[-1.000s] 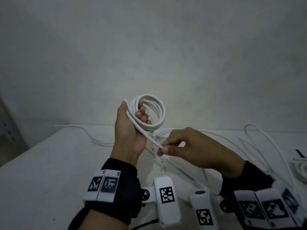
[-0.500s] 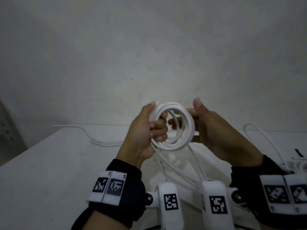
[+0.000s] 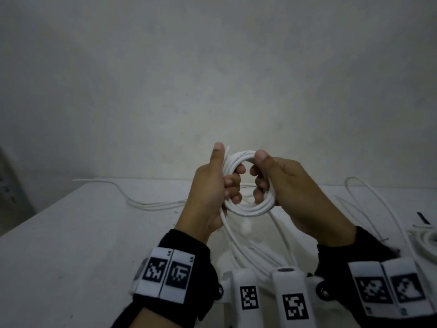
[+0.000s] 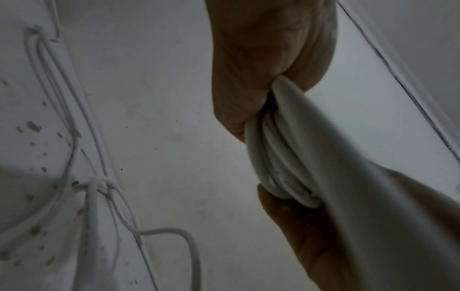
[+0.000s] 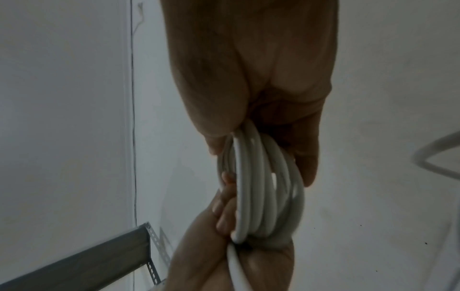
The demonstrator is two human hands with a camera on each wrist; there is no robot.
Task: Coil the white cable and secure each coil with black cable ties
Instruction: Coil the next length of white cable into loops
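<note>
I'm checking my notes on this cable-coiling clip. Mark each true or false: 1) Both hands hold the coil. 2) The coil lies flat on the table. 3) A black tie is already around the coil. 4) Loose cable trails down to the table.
1) True: the left hand and right hand both grip the white coil.
2) False: it is held up above the table.
3) False: no tie shows on it.
4) True: loose cable hangs from the coil.

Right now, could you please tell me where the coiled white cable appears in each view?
Head: the cable coil sits centre frame, gripped between left hand and right hand.
Left wrist: right of centre, seen edge-on.
Right wrist: centre, lower half, edge-on.
Shared landmark: both hands gripping opposite sides of the coil.
</note>
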